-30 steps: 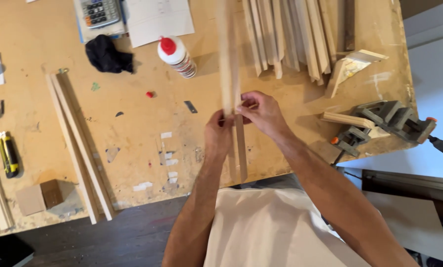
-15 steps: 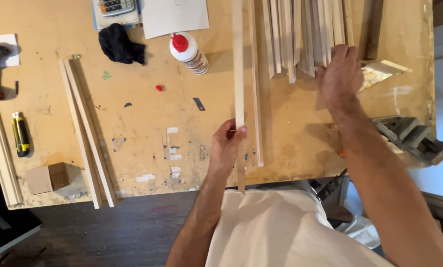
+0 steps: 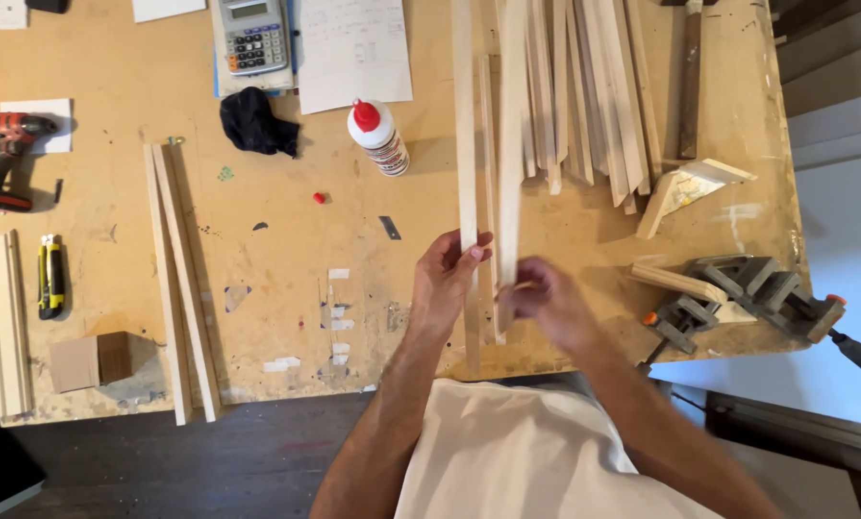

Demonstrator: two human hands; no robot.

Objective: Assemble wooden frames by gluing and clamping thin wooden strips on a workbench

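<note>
Near the lower middle of the frame we see the left hand closed around the near end of a long wooden strip, thumb on its right side, the strip running straight up the frame away from the person. Just to the right, the right hand pinches the near end of a second wooden strip, fingers curled tight and somewhat blurred. The two strips lie close and almost parallel, with a thinner strip resting on the tabletop between them.

Half a second ago the right hand lay flat on the bundle of strips at the upper right and only the left hand held anything; since then it has come back to the near edge with its own strip.

Both forearms rise from the bottom edge and converge, the wrists nearly level and the hands just beside each other above the tabletop's near edge.

A glue bottle with a red cap stands up and to the left of the hands, and a corner clamp sits to the right.
</note>
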